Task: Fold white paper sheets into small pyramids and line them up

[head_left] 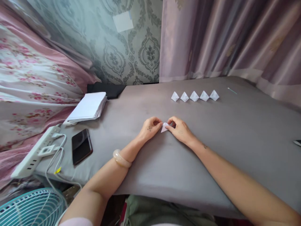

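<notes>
Between my two hands, just above the grey-covered table, is a small folded piece of white paper. My left hand pinches its left side with thumb and fingers closed. On the other side, my right hand has its thumb pressed on the paper and its fingers curled behind. The fingers hide part of the folds. Farther back on the right stands a row of several folded white paper shapes, pointed at the top.
At the left lie a stack of white paper, a black phone and a power strip with white cables. A black flat object sits behind the stack. A thin stick lies back right; a fan stands front left.
</notes>
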Demonstrator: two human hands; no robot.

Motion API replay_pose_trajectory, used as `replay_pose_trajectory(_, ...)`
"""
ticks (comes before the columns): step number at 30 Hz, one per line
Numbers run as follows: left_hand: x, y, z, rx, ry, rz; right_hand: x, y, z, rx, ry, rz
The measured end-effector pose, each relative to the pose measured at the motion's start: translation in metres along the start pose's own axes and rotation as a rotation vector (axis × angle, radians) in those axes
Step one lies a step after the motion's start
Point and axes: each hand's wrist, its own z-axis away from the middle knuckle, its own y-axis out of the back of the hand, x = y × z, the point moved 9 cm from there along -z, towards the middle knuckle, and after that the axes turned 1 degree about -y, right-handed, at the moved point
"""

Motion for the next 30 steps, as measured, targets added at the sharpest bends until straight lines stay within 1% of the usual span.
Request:
replay_pose_trajectory(2,-0.002,0.004,0.0,0.026,0.015,-0.031,0.001,0.001,0.001,0.021,-0.011,0.084)
replay_pose_trajectory(4,-0.003,0.002,0.001,-0.016,0.026,-0.099,-0.004,0.003,0.004,0.047,0.023,0.218)
replay_pose_trajectory(6,0.001,-0.002,0.002,-0.066,-0.013,-0.174,-0.011,0.001,0.008,0.028,0.083,0.334)
replay_pose_trajectory(8,0.005,-0.005,0.003,-0.083,-0.069,-0.207,-0.014,-0.004,0.01,-0.023,0.123,0.372)
replay_pose_trajectory(10,0.003,-0.007,0.003,-0.097,-0.08,-0.191,-0.013,-0.005,0.009,-0.054,0.112,0.34)
replay_pose_trajectory(15,-0.003,-0.011,0.004,-0.138,-0.063,-0.047,-0.006,-0.003,0.007,-0.1,0.02,0.183)
replay_pose_trajectory(19,0.004,-0.014,0.007,-0.186,-0.094,0.057,-0.009,-0.001,0.007,-0.122,-0.038,-0.02)
replay_pose_trajectory(21,0.01,-0.015,0.008,-0.193,-0.095,0.146,-0.012,0.001,0.006,-0.086,-0.053,-0.153)
replay_pose_trajectory(23,0.015,-0.012,0.009,-0.155,-0.075,0.294,-0.011,0.006,0.005,-0.015,-0.086,-0.314)
replay_pose_trajectory(25,0.018,-0.007,0.01,-0.086,-0.032,0.461,-0.009,0.008,0.004,0.036,-0.135,-0.501)
replay_pose_trajectory(27,0.018,-0.005,0.012,-0.044,0.023,0.583,-0.008,0.006,0.004,0.031,-0.178,-0.657)
replay_pose_trajectory(28,0.018,-0.006,0.012,-0.044,0.048,0.617,-0.008,0.005,0.004,0.022,-0.19,-0.698)
replay_pose_trajectory(30,0.018,-0.008,0.014,-0.065,0.084,0.66,-0.008,0.005,0.005,0.022,-0.209,-0.704)
